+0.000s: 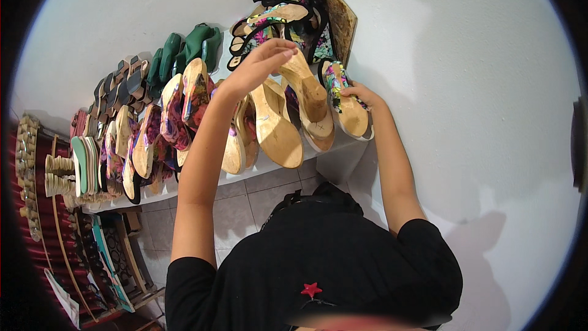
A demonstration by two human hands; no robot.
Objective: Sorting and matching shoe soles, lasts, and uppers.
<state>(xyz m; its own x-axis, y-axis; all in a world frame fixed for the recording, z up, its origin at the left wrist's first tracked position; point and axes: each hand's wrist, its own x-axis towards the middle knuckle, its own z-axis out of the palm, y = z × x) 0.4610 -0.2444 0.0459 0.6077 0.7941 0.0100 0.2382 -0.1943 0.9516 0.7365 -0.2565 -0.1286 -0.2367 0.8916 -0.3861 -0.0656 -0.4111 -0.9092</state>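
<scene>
My left hand (264, 64) reaches over the shelf, its fingertips closed at the upper end of a bare wooden shoe sole (313, 101) with a block heel. Just right of it, my right hand (362, 94) grips a wooden-soled sandal (351, 116) with a colourful patterned strap, the thumb near the strap and the other fingers largely hidden. Beside my left wrist, another pale wooden sole (279, 141) leans with its broad end toward me. Behind my hands are several black-edged sandals (278, 15) with the same bright pattern.
The white shelf (340, 154) carries rows of footwear, including floral wooden shoes (173, 110), green shoes (199, 43) and dark-strapped sandals (122, 86). A brown board (338, 15) leans at the back corner. A white wall (465, 116) rises on the right; racks (116, 257) stand lower left.
</scene>
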